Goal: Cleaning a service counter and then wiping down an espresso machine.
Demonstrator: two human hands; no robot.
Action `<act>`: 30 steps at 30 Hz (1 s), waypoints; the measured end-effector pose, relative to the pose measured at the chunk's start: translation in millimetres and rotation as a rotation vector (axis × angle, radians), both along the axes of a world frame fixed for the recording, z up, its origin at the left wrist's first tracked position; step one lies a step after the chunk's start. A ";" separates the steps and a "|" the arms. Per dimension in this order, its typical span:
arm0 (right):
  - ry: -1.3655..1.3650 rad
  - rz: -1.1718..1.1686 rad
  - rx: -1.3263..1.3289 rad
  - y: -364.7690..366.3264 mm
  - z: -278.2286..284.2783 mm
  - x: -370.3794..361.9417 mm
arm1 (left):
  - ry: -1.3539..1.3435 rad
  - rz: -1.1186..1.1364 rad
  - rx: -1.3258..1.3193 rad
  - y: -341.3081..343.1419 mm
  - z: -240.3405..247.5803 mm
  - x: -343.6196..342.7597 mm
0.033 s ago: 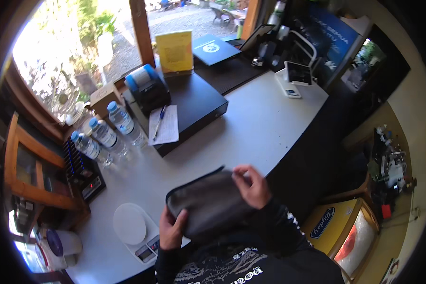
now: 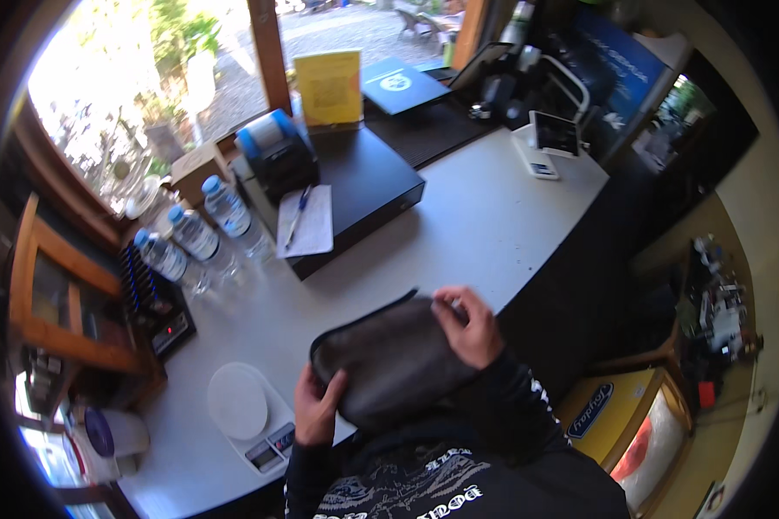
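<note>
A dark brown zip pouch (image 2: 394,363) is held up in front of my body, over the near edge of the counter. My left hand (image 2: 317,405) grips its left end, the thumb lying on the face toward me and the other fingers partly hidden behind it. At the upper right corner, my right hand (image 2: 471,330) is closed with thumb and fingers pinched at the end of the zip edge. Whether those fingertips hold a zip pull or the pouch's edge is too small to make out. The contents of the pouch are not visible.
On the white counter (image 2: 476,225) are a kitchen scale (image 2: 239,400), several water bottles (image 2: 227,206), a black cash drawer (image 2: 363,186) bearing a receipt printer (image 2: 277,156), notepad (image 2: 307,227) and pen, and a card terminal (image 2: 541,160). A yellow box (image 2: 610,406) stands at right.
The whole view has shifted slightly. The pouch and both hands sit a little higher and further right in the picture, with the same grip on both sides.
</note>
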State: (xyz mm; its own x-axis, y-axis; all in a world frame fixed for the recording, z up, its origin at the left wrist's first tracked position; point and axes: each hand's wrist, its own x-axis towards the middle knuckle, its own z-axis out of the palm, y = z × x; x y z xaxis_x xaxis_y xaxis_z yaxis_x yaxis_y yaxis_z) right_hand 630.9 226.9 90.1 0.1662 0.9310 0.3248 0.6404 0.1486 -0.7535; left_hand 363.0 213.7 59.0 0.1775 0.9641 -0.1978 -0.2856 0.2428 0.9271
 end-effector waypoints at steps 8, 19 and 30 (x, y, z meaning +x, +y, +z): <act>-0.473 -0.036 -0.229 28.0 -58.4 -42.3 | 0.367 0.264 0.021 -14.0 -59.5 12.2; -0.027 0.882 0.118 69.8 -115.4 -56.0 | 0.347 0.473 0.193 -15.0 -57.0 62.4; -0.084 0.594 -0.109 25.5 -90.1 10.2 | 1.644 0.014 0.079 14.7 -83.5 71.1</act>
State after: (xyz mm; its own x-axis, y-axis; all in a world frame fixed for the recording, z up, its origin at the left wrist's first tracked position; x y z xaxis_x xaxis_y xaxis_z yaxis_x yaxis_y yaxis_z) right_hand 641.0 252.5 0.0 -0.4142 0.8852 0.2118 0.5294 0.4235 -0.7351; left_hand 434.2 228.4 -24.5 -0.1687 0.9798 -0.1072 0.9550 0.1894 0.2283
